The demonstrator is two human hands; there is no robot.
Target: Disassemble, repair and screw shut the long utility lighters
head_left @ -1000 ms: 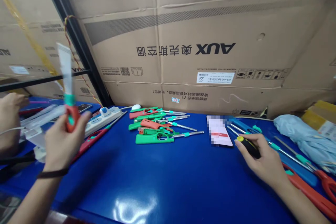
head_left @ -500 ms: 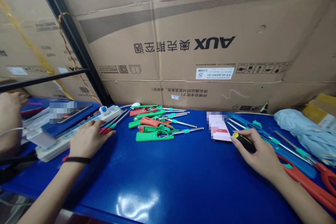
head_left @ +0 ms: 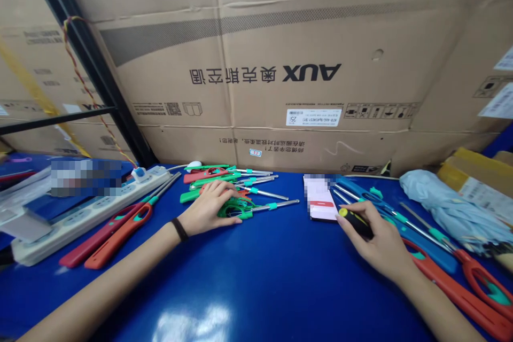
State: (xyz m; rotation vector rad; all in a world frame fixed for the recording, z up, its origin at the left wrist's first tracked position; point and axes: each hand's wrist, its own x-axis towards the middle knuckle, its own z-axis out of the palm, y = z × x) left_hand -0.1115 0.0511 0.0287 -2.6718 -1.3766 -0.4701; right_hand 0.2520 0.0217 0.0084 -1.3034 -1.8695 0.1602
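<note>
My left hand (head_left: 212, 206) is over the pile of long-necked lighters in mid-table, its fingers curled round the nearest green lighter (head_left: 246, 214) and hiding its handle. Behind it lie several more green and red lighters (head_left: 206, 175), metal necks pointing right. My right hand (head_left: 374, 240) grips a screwdriver (head_left: 356, 223) by its black handle with a yellow end; I cannot make out its blade. By the power strip, an orange-red lighter (head_left: 120, 238) lies beside a dark red lighter (head_left: 94, 240).
A phone (head_left: 323, 206) lies left of my right hand. Blue lighters (head_left: 428, 248) and red lighters (head_left: 452, 288) lie to the right, near a pale blue plastic bag (head_left: 452, 208). A power strip (head_left: 96, 211) is at left. A large carton (head_left: 256, 37) stands behind.
My left hand has put the orange-red lighter down beside the dark red one, then moved right onto the green lighter. My right hand keeps the screwdriver. Another person's hand has left the view.
</note>
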